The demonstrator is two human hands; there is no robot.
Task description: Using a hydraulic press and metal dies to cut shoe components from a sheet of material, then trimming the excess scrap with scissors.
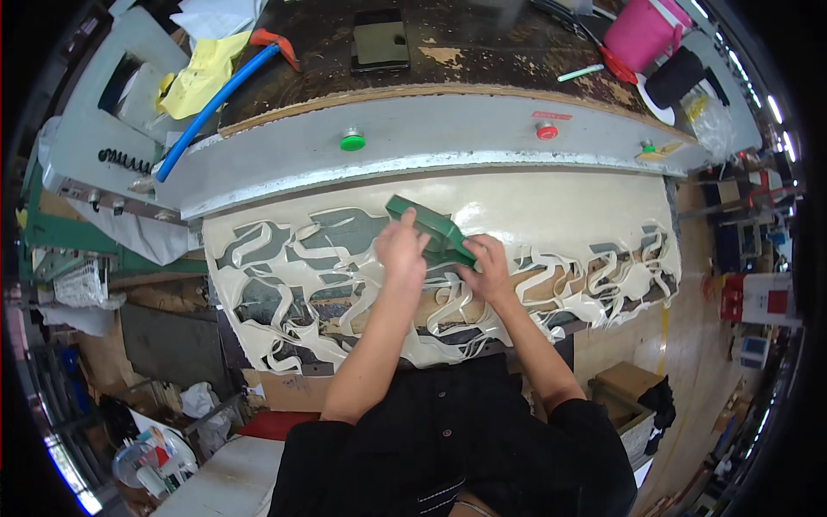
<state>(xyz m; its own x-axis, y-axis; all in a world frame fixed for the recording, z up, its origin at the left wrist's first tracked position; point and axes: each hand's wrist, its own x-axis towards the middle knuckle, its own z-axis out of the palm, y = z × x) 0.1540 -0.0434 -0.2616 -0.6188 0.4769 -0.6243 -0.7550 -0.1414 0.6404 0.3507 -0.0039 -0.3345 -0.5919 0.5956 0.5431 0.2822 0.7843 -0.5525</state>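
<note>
Green hollow die (431, 226) near middle of desk (345, 234), toward far edge, over cream sheet (534, 202). Left hand (402, 250): fingers part-closed on die's left side. Right hand (488, 269): fingers pinching right end. Near-side shapes apparently cut out; uncut strip remains along far edge. Beyond: grey beam (448, 129).
</note>
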